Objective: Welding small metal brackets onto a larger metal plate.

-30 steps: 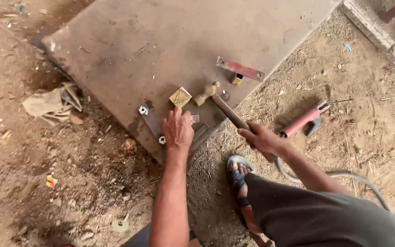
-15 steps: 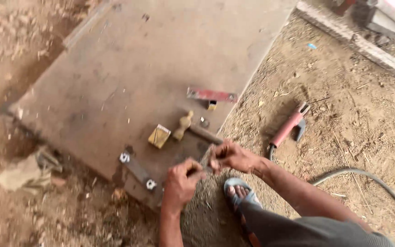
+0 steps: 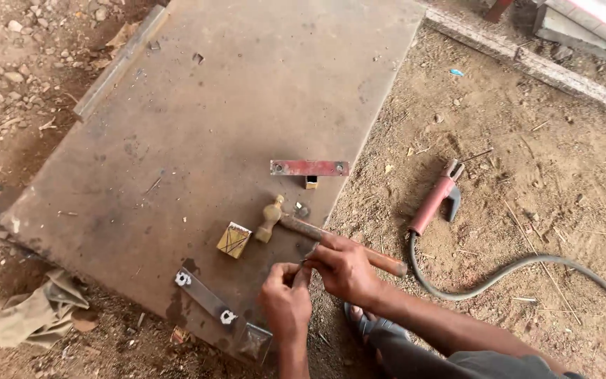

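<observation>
Both our hands meet over the near edge of the rusty steel plate: left hand and right hand pinch something tiny we can't make out. The wooden-handled hammer lies right beyond the right hand, head pointing left, away from it.

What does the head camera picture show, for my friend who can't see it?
Two hands, the left hand and right hand, meet fingertip to fingertip over the edge of a big rusty metal plate on dirt ground. A hammer, a small yellow block and a red metal strip lie on it; a red-handled welding holder lies beside it.
</observation>
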